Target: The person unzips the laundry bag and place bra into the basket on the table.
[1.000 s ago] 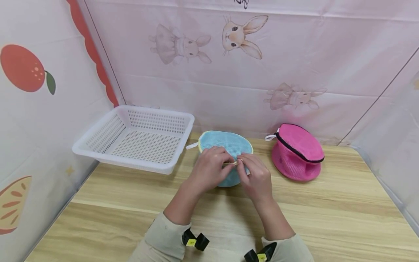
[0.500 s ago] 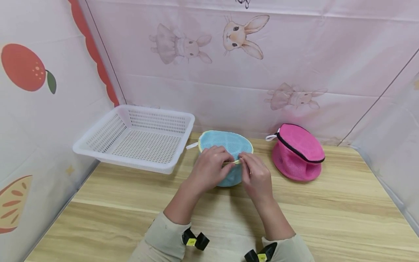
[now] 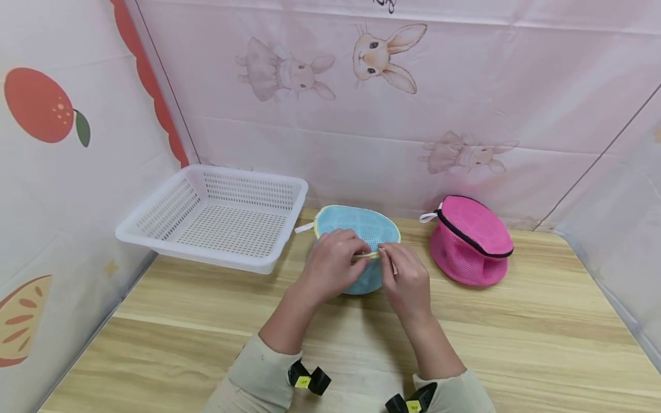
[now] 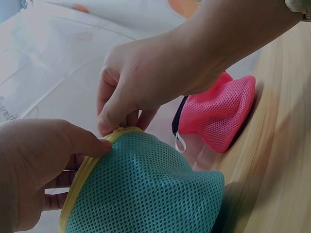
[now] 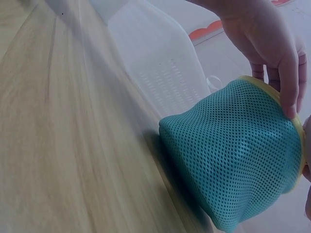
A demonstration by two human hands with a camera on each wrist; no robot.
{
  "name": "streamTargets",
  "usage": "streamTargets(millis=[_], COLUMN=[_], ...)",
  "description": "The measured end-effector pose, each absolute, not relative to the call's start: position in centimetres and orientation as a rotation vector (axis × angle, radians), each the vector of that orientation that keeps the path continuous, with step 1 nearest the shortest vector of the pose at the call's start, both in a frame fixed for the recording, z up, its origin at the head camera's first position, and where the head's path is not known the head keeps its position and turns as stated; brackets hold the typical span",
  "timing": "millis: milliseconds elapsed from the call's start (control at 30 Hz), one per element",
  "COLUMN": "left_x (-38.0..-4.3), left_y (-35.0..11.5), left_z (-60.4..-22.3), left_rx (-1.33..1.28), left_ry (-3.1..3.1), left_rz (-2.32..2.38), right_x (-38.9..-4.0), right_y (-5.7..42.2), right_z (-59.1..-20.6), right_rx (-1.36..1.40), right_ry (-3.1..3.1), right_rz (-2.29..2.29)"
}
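A blue mesh laundry bag (image 3: 356, 221) with a yellow zipper rim stands on the table, its white loop (image 3: 304, 228) sticking out to the left. My left hand (image 3: 333, 267) pinches the near side of the rim, thumb on the mesh just below the yellow zipper (image 4: 80, 182) in the left wrist view. Close beside it, my right hand (image 3: 409, 281) pinches the same rim between thumb and forefinger. Those fingertips hide whatever small part of the zipper lies between them. In the right wrist view the bag's mesh side (image 5: 233, 150) bulges out below the left fingers.
A white perforated plastic basket (image 3: 286, 244) stands at the back left, with nothing in it. To the right is a pink mesh bag (image 3: 467, 252) with a black zipper and a white loop. Printed cloth walls (image 3: 330, 149) close off the back and sides of the wooden table (image 3: 542, 321).
My right fingers have shifted slightly to the right along the yellow rim, baring a bit more of it between the hands. My left hand keeps its grip in the same place.
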State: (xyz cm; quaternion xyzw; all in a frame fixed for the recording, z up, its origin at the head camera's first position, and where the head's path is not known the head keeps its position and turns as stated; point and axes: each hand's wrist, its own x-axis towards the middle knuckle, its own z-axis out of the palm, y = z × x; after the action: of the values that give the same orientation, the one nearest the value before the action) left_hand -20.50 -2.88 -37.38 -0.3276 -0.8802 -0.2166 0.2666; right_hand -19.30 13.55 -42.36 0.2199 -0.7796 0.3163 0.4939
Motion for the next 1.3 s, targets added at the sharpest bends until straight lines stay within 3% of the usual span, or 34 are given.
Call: streamTargets(millis=[733,1300], left_x=[-20.2,-21.0], left_y=[-2.6,-2.6], left_z=[-37.3,-37.3], left_rx=[-0.831,-0.815], left_ry=[-2.453,-2.353], left_rz=[-0.626,-0.714], right_x=[-19.4,-19.6], right_y=[13.0,12.0], right_z=[-42.3,-41.5], right_rx=[0.592,0.378], right_ry=[-1.886,-1.859], right_rz=[0.822,0.917])
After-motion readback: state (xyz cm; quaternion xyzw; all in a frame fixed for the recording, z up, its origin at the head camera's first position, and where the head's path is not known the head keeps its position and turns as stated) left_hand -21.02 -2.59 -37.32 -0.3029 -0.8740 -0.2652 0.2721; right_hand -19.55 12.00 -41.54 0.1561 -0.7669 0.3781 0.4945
